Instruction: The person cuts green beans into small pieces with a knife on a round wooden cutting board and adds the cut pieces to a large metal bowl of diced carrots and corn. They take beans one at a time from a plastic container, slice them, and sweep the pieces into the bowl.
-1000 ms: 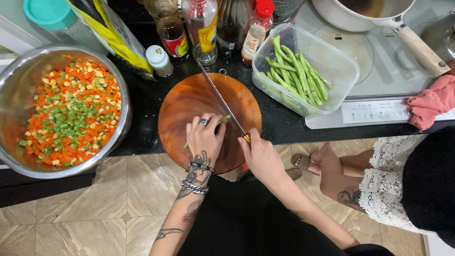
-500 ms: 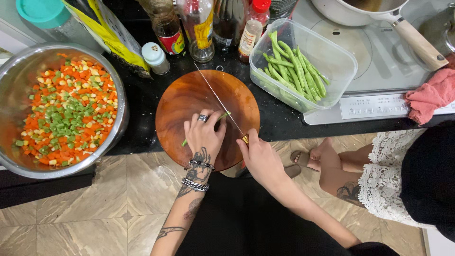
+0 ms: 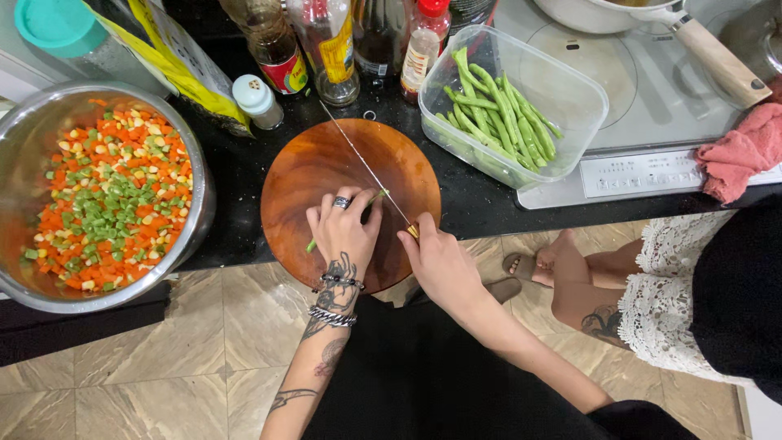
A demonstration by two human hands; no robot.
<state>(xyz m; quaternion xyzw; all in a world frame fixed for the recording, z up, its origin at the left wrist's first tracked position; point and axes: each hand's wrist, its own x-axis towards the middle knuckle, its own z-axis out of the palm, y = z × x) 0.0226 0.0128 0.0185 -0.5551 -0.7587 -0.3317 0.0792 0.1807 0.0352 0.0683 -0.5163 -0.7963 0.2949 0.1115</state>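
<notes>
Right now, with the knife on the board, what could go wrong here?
The knife blade runs right beside the fingertips of the left hand pinning the green bean; a slip could cut them. The round wooden board overhangs the counter edge, so pressure might tip it. A second person's bare feet stand close, where a dropped knife could land.

A reddish-brown round wooden board (image 3: 326, 171) sits mid-frame on a speckled black counter (image 3: 236, 163). At left, a steel bowl (image 3: 24, 130) holds orange, green and yellow diced vegetables (image 3: 106, 204). Upper right, green beans (image 3: 501, 114) fill a clear tub (image 3: 570, 98); a pink cloth (image 3: 737, 155) lies at far right.
</notes>
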